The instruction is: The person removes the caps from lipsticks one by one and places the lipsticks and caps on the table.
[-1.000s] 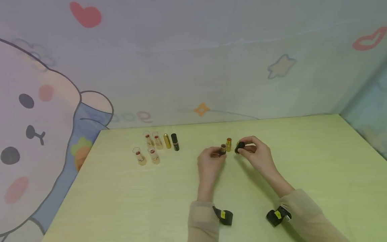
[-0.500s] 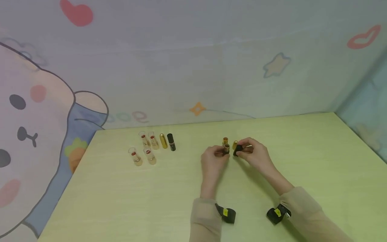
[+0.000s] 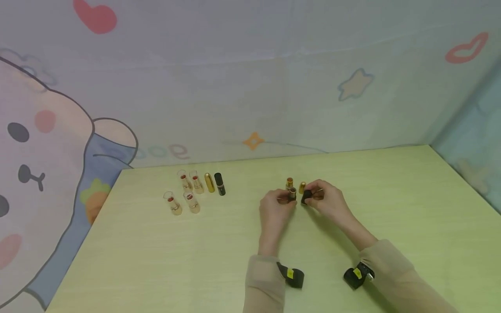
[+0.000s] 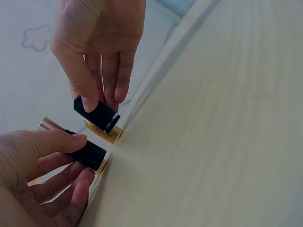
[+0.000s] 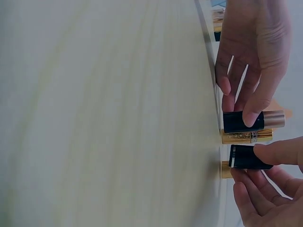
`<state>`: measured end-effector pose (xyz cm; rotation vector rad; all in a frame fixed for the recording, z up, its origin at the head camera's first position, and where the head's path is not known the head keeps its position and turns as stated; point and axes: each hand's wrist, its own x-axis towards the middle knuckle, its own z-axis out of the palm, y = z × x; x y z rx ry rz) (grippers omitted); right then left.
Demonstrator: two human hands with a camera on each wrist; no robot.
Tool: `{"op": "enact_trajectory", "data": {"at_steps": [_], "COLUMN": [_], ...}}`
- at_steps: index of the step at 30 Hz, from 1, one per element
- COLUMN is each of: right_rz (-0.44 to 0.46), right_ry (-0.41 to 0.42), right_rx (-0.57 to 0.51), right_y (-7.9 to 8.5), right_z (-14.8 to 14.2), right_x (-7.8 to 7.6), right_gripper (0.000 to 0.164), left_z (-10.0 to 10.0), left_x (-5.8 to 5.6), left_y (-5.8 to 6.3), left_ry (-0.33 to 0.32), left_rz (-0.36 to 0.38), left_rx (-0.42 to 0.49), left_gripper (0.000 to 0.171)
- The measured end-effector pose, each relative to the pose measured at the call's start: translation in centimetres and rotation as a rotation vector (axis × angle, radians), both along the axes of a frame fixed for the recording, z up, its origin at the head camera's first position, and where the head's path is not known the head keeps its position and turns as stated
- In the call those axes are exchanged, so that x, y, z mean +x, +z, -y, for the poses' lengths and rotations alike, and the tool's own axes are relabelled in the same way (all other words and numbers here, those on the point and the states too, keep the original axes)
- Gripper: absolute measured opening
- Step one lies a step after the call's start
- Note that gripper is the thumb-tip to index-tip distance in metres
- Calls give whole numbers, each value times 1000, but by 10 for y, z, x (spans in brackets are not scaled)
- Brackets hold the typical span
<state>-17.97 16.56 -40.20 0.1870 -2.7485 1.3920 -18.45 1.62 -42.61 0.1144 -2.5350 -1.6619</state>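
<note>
My left hand pinches a black lipstick tube upright between thumb and fingers, its metallic inner collar bare at the top. The tube's base is at or close to the tabletop. Beside it, my right hand pinches a black lipstick cap, slightly tilted in the left wrist view, its lower end just above the table. Directly behind the black tube stands an uncapped gold lipstick tube, partly hidden by it. A gold cap stands behind the black cap.
Several lipsticks with clear caps stand in a cluster at the table's left. Next to them are a gold bullet-shaped lipstick and a black lipstick. A printed cloth hangs along the table's back edge.
My right hand has lowered the black cap toward the table, bringing the gold cap behind it into view. My left hand has shifted slightly right with the black tube. The head view has turned slightly right.
</note>
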Motion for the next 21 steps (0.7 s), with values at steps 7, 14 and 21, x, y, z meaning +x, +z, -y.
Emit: {"op": "enact_trajectory", "data": {"at_steps": [7,14,21], "right_rz": [7,13,23], "right_ry": [8,14,22], "right_rx": [27,54,65], "right_y": [0,-2,-5], "right_z": [1,0,0], "right_x": [0,-2,-3], "right_gripper": [29,28,28], "left_z": [1,1,1], "left_x": [0,-1,0], "left_y": [-1,-3,-3], "left_ry": [-8,-11,-11], "left_rz": [-1,-8,-5], "left_rx": [-20,-42,-48], "left_gripper": [22,21,21]}}
